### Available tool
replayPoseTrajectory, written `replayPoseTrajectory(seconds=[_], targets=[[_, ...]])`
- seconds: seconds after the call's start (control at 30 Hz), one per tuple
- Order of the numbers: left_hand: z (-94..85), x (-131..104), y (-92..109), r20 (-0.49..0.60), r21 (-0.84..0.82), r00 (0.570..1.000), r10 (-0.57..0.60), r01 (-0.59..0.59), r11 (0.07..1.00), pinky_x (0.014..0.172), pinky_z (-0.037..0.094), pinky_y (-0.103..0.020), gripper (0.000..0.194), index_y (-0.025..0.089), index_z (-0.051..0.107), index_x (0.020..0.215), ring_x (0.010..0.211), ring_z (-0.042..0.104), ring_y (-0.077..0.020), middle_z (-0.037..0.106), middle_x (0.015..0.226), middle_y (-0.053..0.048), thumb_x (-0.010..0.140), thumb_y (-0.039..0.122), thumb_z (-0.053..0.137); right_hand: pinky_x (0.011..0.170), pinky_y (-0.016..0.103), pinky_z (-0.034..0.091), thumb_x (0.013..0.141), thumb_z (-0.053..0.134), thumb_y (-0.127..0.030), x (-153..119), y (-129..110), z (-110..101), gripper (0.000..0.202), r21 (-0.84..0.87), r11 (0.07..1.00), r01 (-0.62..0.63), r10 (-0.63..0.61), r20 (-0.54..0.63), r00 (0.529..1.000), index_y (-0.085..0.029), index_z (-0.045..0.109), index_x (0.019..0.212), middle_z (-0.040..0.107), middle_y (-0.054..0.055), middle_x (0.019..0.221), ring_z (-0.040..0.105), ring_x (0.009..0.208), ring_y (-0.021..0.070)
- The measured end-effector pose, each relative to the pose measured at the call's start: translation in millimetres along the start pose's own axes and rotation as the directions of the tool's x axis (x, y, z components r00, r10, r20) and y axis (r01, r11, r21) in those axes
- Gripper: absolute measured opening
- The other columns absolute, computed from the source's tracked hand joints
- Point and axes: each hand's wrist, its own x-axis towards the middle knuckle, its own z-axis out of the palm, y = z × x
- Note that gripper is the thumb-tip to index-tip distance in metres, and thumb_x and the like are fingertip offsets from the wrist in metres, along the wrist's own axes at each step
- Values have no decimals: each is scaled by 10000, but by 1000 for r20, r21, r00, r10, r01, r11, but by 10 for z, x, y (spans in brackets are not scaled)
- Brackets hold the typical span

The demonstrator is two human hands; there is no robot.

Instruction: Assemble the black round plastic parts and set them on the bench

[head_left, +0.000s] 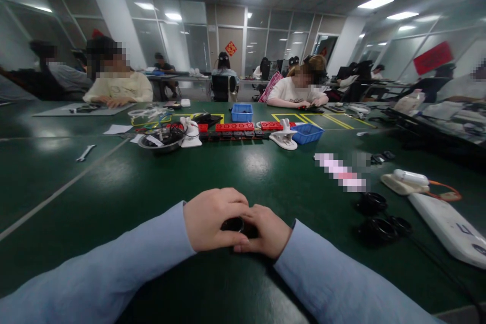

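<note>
Green tabletop (152, 177), two hands on one small black part (233, 224)

So it's a big shared room with ceiling lights and people working at other tables. The black part is right near the front edge, mostly hidden: left hand (216, 217) wraps it from one side, right hand (268, 230) cups it from the other, fingers meeting. Both look closed around it, though I can't tell exactly what it is. Off to the right are some black round parts (379, 230), just beside a flat white device (451, 228). Farther back there's a metal bowl (161, 148) full of dark bits, plus red blocks (234, 126) in a row between two white clips. A wrench (86, 153) lies over on the left.
</note>
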Motion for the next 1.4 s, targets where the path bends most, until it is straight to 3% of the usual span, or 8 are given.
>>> replayPoseTrajectory(seconds=[0.13, 0.3, 0.53, 0.9, 1.03, 1.2, 1.3, 1.4], targets=[[28, -1, -167, 135, -167, 989, 59, -36, 985, 796, 410, -262, 293, 234, 581, 1048, 916, 544, -178, 609, 1018, -29, 756, 247, 582, 642, 268, 328, 625, 631, -538, -5, -4, -12, 478, -11, 1000, -21, 21, 8, 1000, -202, 598, 962, 578, 19, 766, 484, 715, 168], [-54, -11, -145, 261, -216, 963, 70, -13, 976, 852, 385, -297, 392, 238, 542, 1124, 991, 519, -198, 583, 1124, -36, 745, 143, 578, 624, 266, 320, 615, 613, -580, -5, 2, -9, 507, -41, 999, -16, 16, 8, 1000, -206, 604, 957, 562, 19, 733, 481, 698, 167], [-70, -16, -103, 272, -177, 962, -10, 60, 982, 848, 387, -316, 394, 249, 542, 1110, 991, 522, -201, 590, 1091, -40, 732, 154, 599, 627, 267, 322, 610, 615, -583, -7, 1, -6, 510, -39, 999, -22, 23, 10, 1000, -211, 606, 960, 551, 12, 718, 477, 691, 164], [18, 32, 139, 168, 174, 935, -312, 283, 943, 669, 434, -327, 312, 188, 632, 898, 795, 572, -239, 615, 826, -40, 646, 357, 703, 612, 251, 325, 612, 638, -546, 2, 49, 31, 492, -7, 1000, 28, -28, -32, 999, -192, 595, 951, 583, 6, 732, 481, 662, 145], [116, 42, 197, 79, 290, 933, -351, 315, 904, 634, 428, -342, 358, 135, 624, 810, 744, 575, -252, 616, 770, -71, 651, 452, 674, 605, 250, 325, 612, 626, -557, 12, 45, 48, 438, -34, 999, 4, -6, -54, 999, -162, 599, 797, 576, 8, 697, 473, 640, 140], [298, 44, 219, -146, 379, 901, -408, 432, 818, 587, 398, -379, 450, 130, 571, 688, 625, 566, -258, 599, 649, -94, 772, 555, 448, 580, 233, 317, 610, 649, -507, 14, 23, 37, 365, -52, 999, -2, 0, -52, 999, -163, 575, 706, 531, -10, 634, 442, 596, 120], [330, 44, 169, -172, 371, 898, -404, 439, 818, 596, 384, -402, 519, 136, 555, 662, 603, 554, -255, 590, 623, -93, 775, 603, 361, 581, 234, 314, 615, 645, -504, 18, 22, 39, 356, -56, 998, -10, 6, -57, 998, -164, 568, 687, 521, -14, 625, 436, 590, 117], [290, 33, 71, -173, 318, 932, -317, 358, 878, 666, 373, -429, 519, 136, 572, 699, 680, 533, -256, 582, 691, -89, 744, 620, 390, 584, 243, 313, 604, 643, -528, 20, 13, 40, 383, -56, 998, -22, 19, -52, 998, -167, 578, 713, 532, -12, 636, 450, 603, 128]])
